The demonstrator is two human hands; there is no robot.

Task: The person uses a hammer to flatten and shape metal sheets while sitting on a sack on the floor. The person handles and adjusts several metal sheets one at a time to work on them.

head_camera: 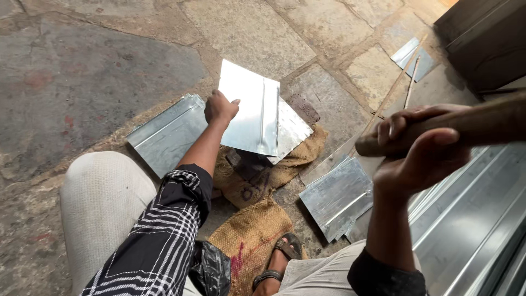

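A sheet-metal workshop at ground level is shown. Work is done on a rough stone floor (263, 33), where cut and folded metal sheets (164, 134) are stacked in piles. Burlap sacks (252, 235) are spread as padding beneath the work. Long folded metal channels (471, 219) are laid at the right, and offcuts (408, 55) are scattered farther back.

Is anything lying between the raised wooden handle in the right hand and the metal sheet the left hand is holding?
Nothing visible does. The right hand holds the wooden handle up in the air, and the left hand grips the metal sheet by its left edge. Between them lie only burlap sacking and stone floor, both lower down.
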